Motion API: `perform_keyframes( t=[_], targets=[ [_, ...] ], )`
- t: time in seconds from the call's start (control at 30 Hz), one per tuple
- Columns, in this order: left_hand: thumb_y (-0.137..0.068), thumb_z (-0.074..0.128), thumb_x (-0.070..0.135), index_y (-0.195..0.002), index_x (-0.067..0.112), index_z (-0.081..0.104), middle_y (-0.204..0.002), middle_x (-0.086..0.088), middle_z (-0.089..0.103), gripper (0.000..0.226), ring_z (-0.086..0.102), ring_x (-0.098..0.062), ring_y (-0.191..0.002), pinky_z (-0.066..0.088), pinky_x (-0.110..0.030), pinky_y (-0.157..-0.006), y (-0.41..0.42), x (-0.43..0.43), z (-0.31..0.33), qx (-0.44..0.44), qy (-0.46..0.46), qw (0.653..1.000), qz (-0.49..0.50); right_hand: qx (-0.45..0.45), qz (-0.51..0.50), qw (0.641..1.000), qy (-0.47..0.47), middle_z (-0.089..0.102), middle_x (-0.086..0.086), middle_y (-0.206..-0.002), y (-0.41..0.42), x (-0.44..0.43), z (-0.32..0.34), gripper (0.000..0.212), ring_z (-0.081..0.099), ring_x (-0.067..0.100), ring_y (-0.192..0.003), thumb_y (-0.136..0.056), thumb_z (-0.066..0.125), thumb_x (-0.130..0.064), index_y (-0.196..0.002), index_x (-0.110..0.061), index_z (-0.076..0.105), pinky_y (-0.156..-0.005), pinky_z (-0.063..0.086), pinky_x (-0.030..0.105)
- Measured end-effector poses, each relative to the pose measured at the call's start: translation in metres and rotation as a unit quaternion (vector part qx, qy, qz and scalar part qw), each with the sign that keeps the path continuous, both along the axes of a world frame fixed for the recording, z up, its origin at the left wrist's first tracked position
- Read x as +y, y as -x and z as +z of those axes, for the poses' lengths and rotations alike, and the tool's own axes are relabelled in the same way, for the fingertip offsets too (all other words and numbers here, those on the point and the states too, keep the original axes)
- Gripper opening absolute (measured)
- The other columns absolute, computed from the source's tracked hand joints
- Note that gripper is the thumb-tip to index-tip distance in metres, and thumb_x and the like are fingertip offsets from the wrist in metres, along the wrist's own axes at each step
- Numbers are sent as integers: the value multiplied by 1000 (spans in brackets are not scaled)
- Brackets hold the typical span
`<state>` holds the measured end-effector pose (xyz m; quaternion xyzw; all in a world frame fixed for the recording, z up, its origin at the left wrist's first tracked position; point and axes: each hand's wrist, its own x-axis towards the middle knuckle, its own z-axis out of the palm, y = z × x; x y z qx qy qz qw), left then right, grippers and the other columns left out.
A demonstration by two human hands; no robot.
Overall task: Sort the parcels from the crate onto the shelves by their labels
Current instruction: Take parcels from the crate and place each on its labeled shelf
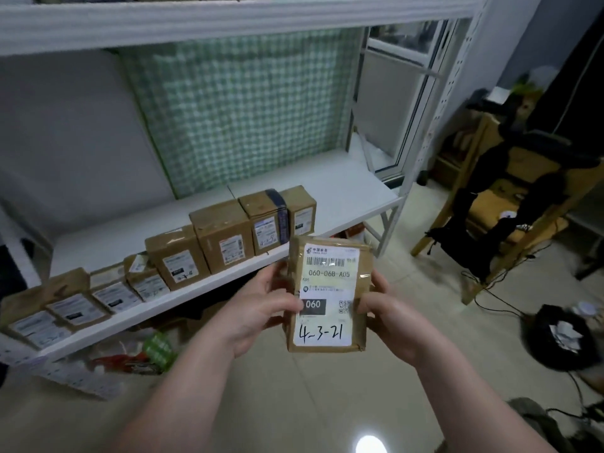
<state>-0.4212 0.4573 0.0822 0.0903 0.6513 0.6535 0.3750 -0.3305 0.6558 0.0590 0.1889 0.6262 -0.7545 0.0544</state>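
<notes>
The person holds one brown parcel (330,294) up in front of them with both bare hands, upright, with its printed face toward them. The left grip (258,308) clasps the parcel's nine o'clock edge, thumb laid over the label beside the black "060" block, the fingers curled round behind. The right grip (389,317) clasps the three o'clock edge, thumb pressed near the small square code. The white label (327,276) covers most of the face; it reads "060-06B-A05" in print and "4-3-21" by hand along the bottom. The parcel is in the air, touching nothing but the two hands, just in front of the shelf's front edge.

From the parcel out toward nine and ten o'clock runs a white shelf (330,184), and along its front stands a row of brown boxes (225,238), labels facing out, packed side by side. The shelf's far end, toward twelve o'clock, is bare board. Behind it hangs a green checked cloth (245,109), and a second shelf board (228,21) crosses above.

Under the shelf, at about eight o'clock, lie red and green wrappers (143,353) on the tiled floor (294,403). Off at two o'clock stands a wooden chair (483,132) draped with dark clothing (510,204). At three to four o'clock sits a black bin (539,341) with crumpled paper in it.
</notes>
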Motion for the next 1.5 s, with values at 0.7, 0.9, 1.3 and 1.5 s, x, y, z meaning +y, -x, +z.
perform_keyframes(
  t=[0.7, 0.9, 1.3, 1.5],
  targets=[
    [-68, 64, -21, -114, 28, 56, -117, 1, 66, 68, 68, -24, -102, 52, -50, -93, 134, 223, -24, -13, 37, 995, 93, -61, 211, 976, -2, 68, 4, -125, 179, 251, -36, 94, 66, 24, -113, -60, 80, 3, -139, -30, 40, -96, 53, 50],
    [-75, 60, -20, -102, 38, 55, -95, 13, 72, 65, 70, -13, -93, 57, -31, -75, 150, 297, -42, -14, 32, 990, 137, -90, 241, 966, -10, 70, 7, -120, 220, 323, -57, 84, 68, 26, -110, -61, 81, 1, -136, -15, 47, -89, 57, 43],
    [-89, 60, 5, -107, 29, 60, -113, 0, 60, 30, 58, -13, -101, 48, -26, -81, 241, 308, -102, 63, 192, 950, 237, -111, 103, 988, -39, 69, 0, -119, 317, 339, -142, 95, 68, 22, -107, -50, 92, -3, -131, -25, 48, -92, 55, 46],
    [-91, 58, 11, -120, 21, 60, -113, 3, 61, 31, 57, -6, -93, 45, -17, -75, 288, 315, -179, 130, 297, 921, 216, -57, 127, 984, -111, 65, -1, -123, 393, 345, -194, 91, 65, 19, -108, -63, 85, 6, -136, -26, 43, -82, 58, 39]
  ],
)
